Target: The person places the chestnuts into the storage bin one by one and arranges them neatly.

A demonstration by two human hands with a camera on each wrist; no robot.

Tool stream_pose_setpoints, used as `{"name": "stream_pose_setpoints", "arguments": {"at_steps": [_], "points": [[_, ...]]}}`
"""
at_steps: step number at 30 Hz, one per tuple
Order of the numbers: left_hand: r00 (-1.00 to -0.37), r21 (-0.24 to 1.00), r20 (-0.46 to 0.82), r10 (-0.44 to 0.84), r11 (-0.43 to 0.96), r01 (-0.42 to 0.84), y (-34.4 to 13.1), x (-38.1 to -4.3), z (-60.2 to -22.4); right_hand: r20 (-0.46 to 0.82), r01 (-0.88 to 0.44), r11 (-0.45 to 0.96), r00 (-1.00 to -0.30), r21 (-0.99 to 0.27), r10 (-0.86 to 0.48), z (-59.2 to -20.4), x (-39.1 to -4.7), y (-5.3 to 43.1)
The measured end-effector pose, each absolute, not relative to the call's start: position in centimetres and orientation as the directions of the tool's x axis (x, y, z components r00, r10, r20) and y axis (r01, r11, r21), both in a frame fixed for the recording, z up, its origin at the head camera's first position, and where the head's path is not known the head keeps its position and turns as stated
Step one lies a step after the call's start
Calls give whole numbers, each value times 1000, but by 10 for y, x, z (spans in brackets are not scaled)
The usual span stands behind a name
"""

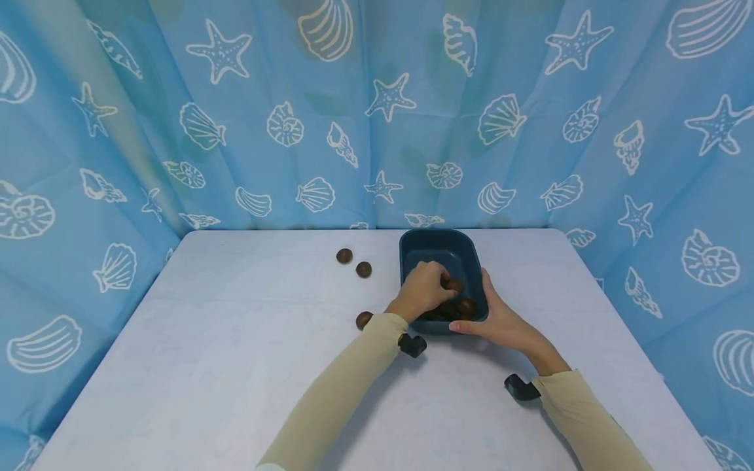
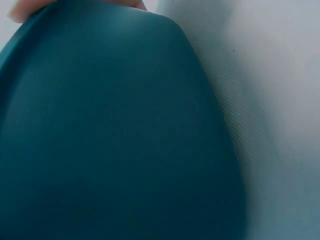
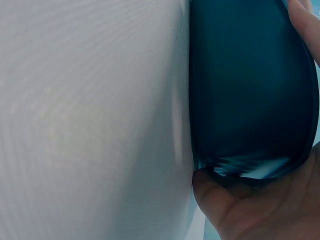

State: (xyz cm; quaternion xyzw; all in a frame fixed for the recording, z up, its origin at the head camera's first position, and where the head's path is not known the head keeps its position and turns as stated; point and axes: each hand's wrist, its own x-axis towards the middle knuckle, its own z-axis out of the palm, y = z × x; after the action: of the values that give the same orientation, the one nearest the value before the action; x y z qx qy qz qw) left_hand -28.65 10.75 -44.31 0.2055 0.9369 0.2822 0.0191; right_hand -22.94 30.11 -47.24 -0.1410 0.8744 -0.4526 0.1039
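A dark teal rounded box (image 1: 438,239), open at the top, stands at the back of the table, right of centre. My left hand (image 1: 425,288) reaches over its near left part and pinches a brown chestnut (image 1: 452,285) inside. Beneath that hand lie more chestnuts (image 1: 467,308) at the near end, partly hidden by the fingers. My right hand (image 1: 501,320) grips the box by its near right corner, thumb on the front rim and fingers along the right side. The right wrist view shows this hand (image 3: 270,210) against the box wall (image 3: 250,90). The left wrist view is filled by the box's outer wall (image 2: 125,125).
Two loose chestnuts, one farther back (image 1: 344,256) and one nearer (image 1: 364,269), lie left of the box on the white-covered table (image 1: 235,366). Another chestnut (image 1: 363,320) sits beside my left sleeve (image 1: 336,386). A blue shell-patterned curtain (image 1: 353,118) encloses the back and sides.
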Motion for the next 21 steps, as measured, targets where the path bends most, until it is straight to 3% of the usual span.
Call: {"name": "stream_pose_setpoints", "arguments": {"at_steps": [12,21], "points": [[-859,376,164,485,774,509,111,-286,-447,-140,-78,610,-943,-789,-302,-466,-224,301],[-851,313,151,503,792,524,111,-288,-448,-133,-86,616,-944,-783,-301,-469,-226,301]]}}
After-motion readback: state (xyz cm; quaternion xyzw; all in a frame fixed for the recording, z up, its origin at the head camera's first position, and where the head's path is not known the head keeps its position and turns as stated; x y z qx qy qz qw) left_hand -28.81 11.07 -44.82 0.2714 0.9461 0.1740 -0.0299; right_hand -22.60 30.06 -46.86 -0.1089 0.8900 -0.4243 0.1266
